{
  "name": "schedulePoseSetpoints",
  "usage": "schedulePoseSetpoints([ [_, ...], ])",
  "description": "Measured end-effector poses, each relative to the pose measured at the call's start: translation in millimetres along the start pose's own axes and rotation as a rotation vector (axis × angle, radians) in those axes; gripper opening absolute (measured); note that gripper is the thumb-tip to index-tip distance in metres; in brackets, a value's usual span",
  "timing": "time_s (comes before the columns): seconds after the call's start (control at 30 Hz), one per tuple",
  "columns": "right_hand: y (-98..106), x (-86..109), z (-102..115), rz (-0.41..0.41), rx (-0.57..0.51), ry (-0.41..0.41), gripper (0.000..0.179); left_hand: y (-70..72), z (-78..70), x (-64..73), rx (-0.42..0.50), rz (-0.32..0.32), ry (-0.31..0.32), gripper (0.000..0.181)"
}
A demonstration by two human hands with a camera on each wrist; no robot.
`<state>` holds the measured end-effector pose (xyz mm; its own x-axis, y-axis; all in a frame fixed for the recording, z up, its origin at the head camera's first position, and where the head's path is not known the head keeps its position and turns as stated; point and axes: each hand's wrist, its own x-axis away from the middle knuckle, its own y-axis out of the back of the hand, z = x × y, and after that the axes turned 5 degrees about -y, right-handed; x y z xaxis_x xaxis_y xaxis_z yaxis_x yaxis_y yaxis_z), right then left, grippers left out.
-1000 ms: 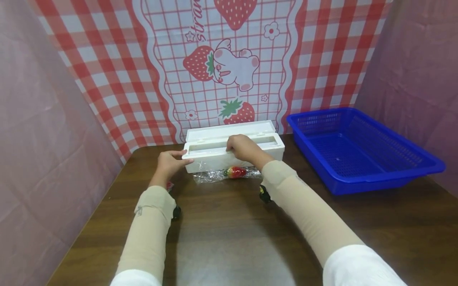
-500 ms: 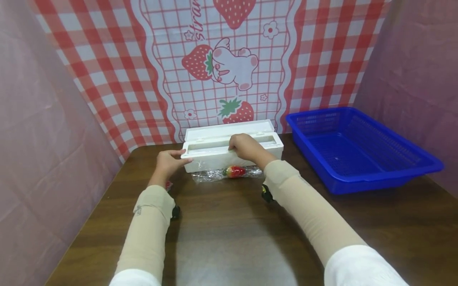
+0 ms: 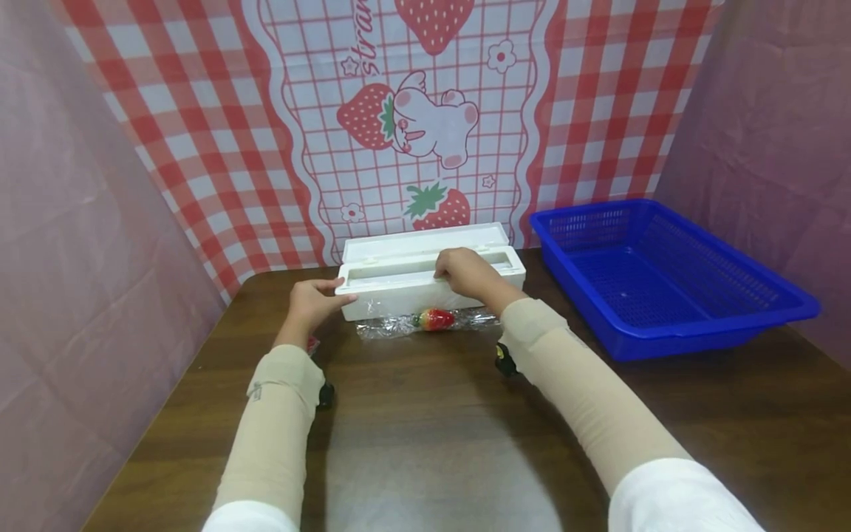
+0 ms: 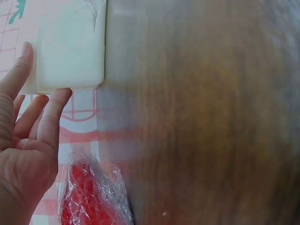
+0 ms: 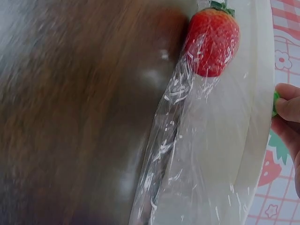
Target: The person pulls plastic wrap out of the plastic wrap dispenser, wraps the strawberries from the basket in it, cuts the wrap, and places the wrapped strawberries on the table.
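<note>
A white cling film dispenser [image 3: 405,297] sits at the table's far edge, lid tipped back. My left hand [image 3: 311,301] holds its left end, the thumb at the upper front edge and the fingers against the end. My right hand [image 3: 465,275] pinches a small green slide cutter [image 5: 275,103] at the dispenser's upper front edge, right of its middle. Clear cling film [image 5: 173,136] hangs down the front and lies crinkled on the table. A red strawberry [image 3: 436,319] lies in front of the dispenser, film across it.
The large blue plastic basket [image 3: 614,332] stands to the right of the dispenser. Near my left wrist lies a film-wrapped red thing [image 4: 84,197]. Behind the wooden table [image 3: 412,436] hangs a checked strawberry cloth [image 3: 435,111].
My right hand has slid a little to the right along the dispenser's front edge. My left hand stays at the left end, and the strawberry lies where it was.
</note>
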<state>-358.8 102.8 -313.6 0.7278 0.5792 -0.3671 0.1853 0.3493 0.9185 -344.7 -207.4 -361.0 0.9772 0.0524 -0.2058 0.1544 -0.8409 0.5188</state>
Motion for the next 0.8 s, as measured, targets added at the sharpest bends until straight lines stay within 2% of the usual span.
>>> schedulePoseSetpoints([
  [0.8,12,25.9,-31,-0.052,0.012,-0.022,0.017,-0.9,-1.3,0.5,-0.016,-0.007,-0.003,0.057],
])
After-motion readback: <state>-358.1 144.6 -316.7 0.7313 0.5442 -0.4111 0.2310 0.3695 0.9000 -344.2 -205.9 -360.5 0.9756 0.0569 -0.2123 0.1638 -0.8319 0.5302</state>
